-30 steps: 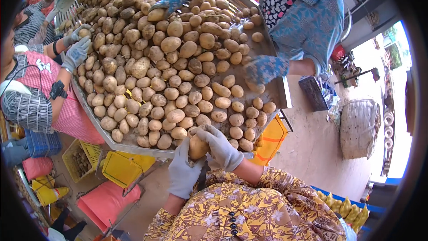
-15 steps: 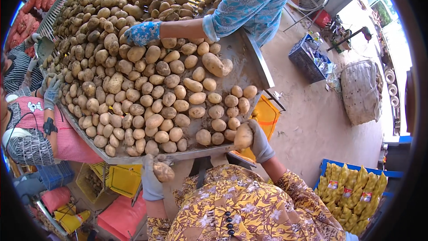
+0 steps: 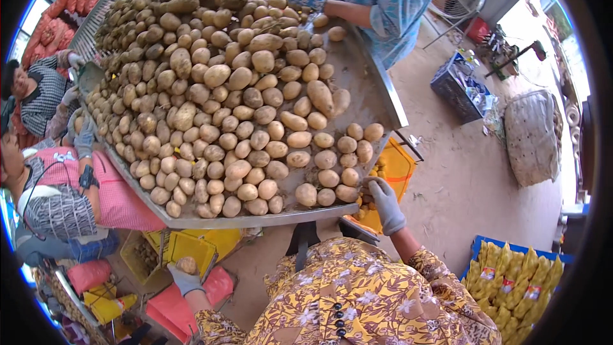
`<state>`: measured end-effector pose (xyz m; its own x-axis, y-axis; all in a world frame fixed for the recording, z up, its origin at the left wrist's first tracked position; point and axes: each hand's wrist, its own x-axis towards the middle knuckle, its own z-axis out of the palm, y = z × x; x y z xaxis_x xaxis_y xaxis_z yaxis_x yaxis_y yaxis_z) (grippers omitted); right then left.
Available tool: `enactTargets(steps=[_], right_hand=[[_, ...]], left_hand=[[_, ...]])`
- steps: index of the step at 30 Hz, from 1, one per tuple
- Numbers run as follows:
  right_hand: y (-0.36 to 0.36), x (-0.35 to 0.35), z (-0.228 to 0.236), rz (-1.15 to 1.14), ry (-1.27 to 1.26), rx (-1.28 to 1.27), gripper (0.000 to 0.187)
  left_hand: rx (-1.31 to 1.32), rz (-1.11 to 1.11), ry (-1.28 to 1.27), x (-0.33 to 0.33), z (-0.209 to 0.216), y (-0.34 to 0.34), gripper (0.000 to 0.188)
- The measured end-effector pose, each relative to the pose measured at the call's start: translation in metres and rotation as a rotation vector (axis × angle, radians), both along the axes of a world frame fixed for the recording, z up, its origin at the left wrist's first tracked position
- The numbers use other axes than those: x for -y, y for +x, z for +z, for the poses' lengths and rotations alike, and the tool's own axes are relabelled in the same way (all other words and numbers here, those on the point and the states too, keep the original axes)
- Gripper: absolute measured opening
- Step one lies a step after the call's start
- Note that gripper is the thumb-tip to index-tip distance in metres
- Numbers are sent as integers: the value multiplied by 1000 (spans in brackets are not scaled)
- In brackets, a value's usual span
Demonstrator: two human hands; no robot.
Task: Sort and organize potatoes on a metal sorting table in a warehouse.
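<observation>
Since a second ago both hands left the shared potato | left hand (image 3: 185, 279) down left, fingers clamped on potato (image 3: 186, 264) above yellow crate (image 3: 191, 246) | right hand (image 3: 385, 203) fingers together, empty, at table's (image 3: 357, 207) near-right edge over orange crate (image 3: 396, 169) holding a few potatoes | judgement: release low, avoid bruising.

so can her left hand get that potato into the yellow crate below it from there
Probably yes. The left hand holds a potato right beside the yellow crate, below the table's edge. Nothing visible lies between hand and crate, so the way looks free.
</observation>
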<state>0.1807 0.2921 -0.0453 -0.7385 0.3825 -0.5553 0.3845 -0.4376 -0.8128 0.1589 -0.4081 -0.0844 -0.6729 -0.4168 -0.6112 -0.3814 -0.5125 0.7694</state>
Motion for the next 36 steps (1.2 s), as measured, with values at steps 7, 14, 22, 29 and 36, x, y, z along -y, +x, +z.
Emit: enactTargets(steps=[7,14,22,29,36], right_hand=[[-88,-5,37,87,852,-154,45],[-217,-52,19,359,1712,-122,65],[-156,-77,49,617,1155,73,73],[-15,-77,50,2,517,-125,65],[81,-68,-7,179,737,325,65]], left_hand=[[79,-17,-602,-93,10,-56,53],[-91,-689,-1126,-270,65,-85,46],[-448,-882,-1601,-363,103,-67,52],[-339,-1574,-1236,-465,106,-96,70],[-614,-1641,-946,-517,89,-90,74]])
